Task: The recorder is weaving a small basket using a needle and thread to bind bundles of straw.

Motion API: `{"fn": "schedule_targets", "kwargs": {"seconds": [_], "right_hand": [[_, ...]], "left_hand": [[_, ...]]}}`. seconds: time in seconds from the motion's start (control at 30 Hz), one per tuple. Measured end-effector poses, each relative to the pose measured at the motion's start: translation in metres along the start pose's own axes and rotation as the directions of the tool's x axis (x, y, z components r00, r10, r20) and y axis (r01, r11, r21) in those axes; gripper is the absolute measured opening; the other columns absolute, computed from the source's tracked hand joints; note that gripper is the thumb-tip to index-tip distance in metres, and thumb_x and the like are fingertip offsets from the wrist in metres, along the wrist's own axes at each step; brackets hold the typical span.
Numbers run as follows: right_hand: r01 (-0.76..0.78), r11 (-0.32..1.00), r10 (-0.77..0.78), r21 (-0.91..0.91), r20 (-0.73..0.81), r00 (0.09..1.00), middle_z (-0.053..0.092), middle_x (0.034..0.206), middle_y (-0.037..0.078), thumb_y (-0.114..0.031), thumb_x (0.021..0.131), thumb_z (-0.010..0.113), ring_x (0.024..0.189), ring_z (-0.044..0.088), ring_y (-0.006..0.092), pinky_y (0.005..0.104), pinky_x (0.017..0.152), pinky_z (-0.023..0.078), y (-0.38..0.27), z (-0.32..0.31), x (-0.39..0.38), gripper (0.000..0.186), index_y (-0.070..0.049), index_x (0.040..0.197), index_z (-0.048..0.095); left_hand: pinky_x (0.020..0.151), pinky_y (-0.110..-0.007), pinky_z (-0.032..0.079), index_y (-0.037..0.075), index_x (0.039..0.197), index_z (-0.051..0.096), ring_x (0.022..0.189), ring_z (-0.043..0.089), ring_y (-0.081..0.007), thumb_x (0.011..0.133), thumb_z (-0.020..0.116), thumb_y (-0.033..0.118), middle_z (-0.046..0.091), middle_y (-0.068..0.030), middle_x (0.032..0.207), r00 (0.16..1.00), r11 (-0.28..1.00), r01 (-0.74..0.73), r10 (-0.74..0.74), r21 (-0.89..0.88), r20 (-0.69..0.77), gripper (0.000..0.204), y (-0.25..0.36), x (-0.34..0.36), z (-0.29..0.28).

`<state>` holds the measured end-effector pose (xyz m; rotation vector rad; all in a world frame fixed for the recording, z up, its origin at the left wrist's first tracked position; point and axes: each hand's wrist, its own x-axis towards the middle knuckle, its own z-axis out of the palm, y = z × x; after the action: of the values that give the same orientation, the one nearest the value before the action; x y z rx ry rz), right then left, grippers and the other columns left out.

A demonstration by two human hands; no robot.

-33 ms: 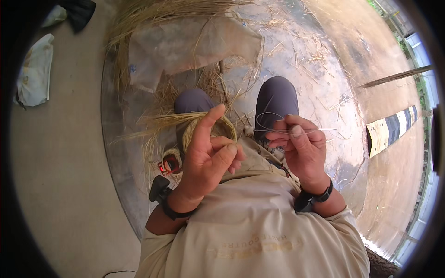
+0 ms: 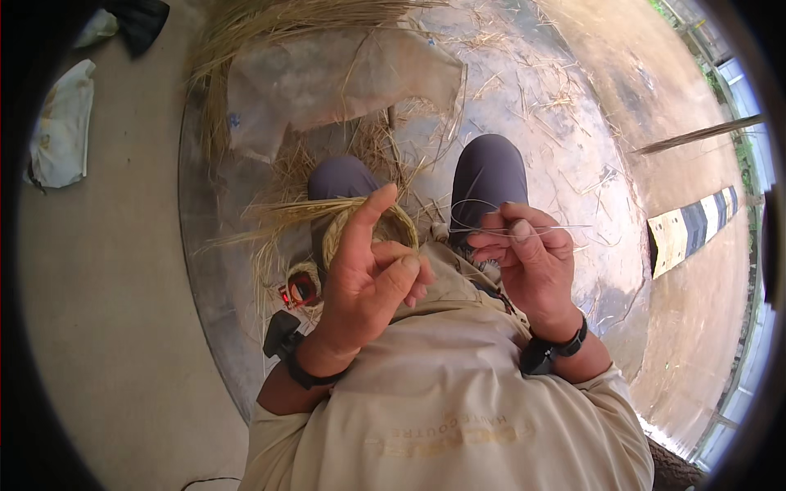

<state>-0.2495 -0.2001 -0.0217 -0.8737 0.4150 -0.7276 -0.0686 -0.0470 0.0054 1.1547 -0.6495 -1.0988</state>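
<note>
One thin wire (image 2: 575, 227) is sitting pinched in my right hand (image 2: 536, 262), thumb closing on the bent fingers, its loop (image 2: 455, 214) arching out to the left over my right knee (image 2: 489, 172) and its ends pointing right. My left hand (image 2: 360, 282) is keeping its index finger raised, with the thumb pressing toward the curled other fingers; I cannot tell whether they are gripping anything. Just beyond that hand, partly hidden by it, a coiled straw ring (image 2: 404, 222) is showing, with loose stalks (image 2: 282, 213) jutting out to the left. Nearby, left of my left wrist, a red and black object (image 2: 301, 289) is lying. Farther off, a cloudy plastic sheet (image 2: 344, 82) is resting beyond my left knee (image 2: 340, 174), and a heap of long straw (image 2: 262, 37) is spreading along its far side. A striped block (image 2: 692, 231) is lying well to the right; a white bag (image 2: 65, 123) is lying far left.
</note>
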Motion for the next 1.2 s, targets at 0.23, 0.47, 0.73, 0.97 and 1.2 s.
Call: {"fn": "schedule_targets", "kwargs": {"seconds": [0.23,0.47,0.73,0.97,1.2], "right_hand": [[-0.131,0.97,0.133,0.205,0.005,0.991,0.074,0.117,0.019,-0.015,0.106,0.062,0.101,0.077,0.0292,0.0394,0.08,0.066,0.007,-0.004,0.006,0.03,0.002,0.131,0.064],[-0.211,0.934,0.223,0.287,-0.011,0.975,0.074,0.114,0.018,-0.015,0.105,0.064,0.096,0.077,0.0282,0.0364,0.075,0.066,0.013,-0.006,0.006,0.03,0.0,0.131,0.063],[-0.437,0.806,0.482,0.399,-0.013,0.876,0.074,0.108,0.013,-0.014,0.106,0.061,0.089,0.078,0.0227,0.0327,0.068,0.066,0.015,-0.003,0.008,0.027,0.002,0.127,0.06],[-0.788,0.552,0.796,0.274,0.107,0.595,0.075,0.097,0.015,-0.007,0.104,0.057,0.076,0.078,0.0247,0.0315,0.056,0.067,0.024,-0.005,0.004,0.02,0.006,0.119,0.058],[-0.469,0.883,0.455,0.01,0.22,0.863,0.075,0.093,0.017,-0.007,0.102,0.057,0.074,0.078,0.027,0.0319,0.053,0.063,-0.032,0.018,-0.008,0.017,0.004,0.115,0.059]], "left_hand": [[0.071,-0.024,0.052,0.005,0.166,0.01,0.073,0.06,-0.0082,0.103,0.054,0.001,0.071,-0.0089,0.089,0.994,0.994,-0.088,0.084,0.06,0.067,0.077,-0.005,0.002,0.006],[0.072,-0.024,0.051,0.005,0.166,0.008,0.073,0.06,-0.0083,0.102,0.052,-0.002,0.071,-0.0092,0.089,0.993,0.994,-0.084,0.078,0.067,0.093,0.078,-0.006,0.004,0.011],[0.072,-0.024,0.052,0.003,0.166,0.007,0.073,0.061,-0.0089,0.102,0.053,-0.002,0.071,-0.0096,0.089,0.995,0.997,-0.047,0.041,0.065,0.088,0.078,-0.005,0.004,0.014],[0.072,-0.025,0.053,0.0,0.165,0.009,0.073,0.06,-0.0089,0.102,0.053,-0.001,0.071,-0.0092,0.087,0.965,0.954,-0.25,0.26,0.167,-0.042,0.077,0.001,0.011,0.0],[0.067,-0.023,0.051,0.002,0.165,0.011,0.07,0.058,-0.0082,0.1,0.053,-0.002,0.07,-0.0079,0.086,0.939,0.924,-0.293,0.327,0.248,-0.11,0.077,0.02,0.017,-0.021]]}}
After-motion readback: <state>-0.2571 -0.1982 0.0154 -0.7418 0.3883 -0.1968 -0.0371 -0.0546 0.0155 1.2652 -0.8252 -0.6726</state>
